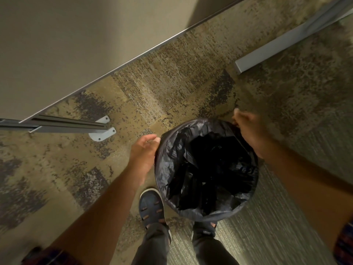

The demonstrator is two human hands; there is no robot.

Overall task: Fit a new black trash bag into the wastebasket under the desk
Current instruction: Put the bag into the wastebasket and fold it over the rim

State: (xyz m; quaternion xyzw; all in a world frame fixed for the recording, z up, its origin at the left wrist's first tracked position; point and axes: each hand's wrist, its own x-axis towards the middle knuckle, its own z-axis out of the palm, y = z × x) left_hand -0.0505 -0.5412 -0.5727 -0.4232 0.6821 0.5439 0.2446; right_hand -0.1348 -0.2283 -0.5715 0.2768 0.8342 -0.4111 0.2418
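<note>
We look straight down at a round wastebasket (207,215) that stands on the mottled brown and beige carpet (162,88), just in front of our two dark blue shoes (151,204). A crinkled black plastic trash bag (177,146) lines it, and its edge is folded over the rim all around. Our left hand (143,155) rests against the left side of the rim, with the fingers loosely spread and curved along the bag. Our right hand (248,129) is at the far right side of the rim, with the fingers pressed together and pinching the edge of the bag. The pale beige desk (57,44) with a metal edge is at the upper left, well apart from the wastebasket. A grey metal leg (57,124) with white foot plates stands below the desk.
</note>
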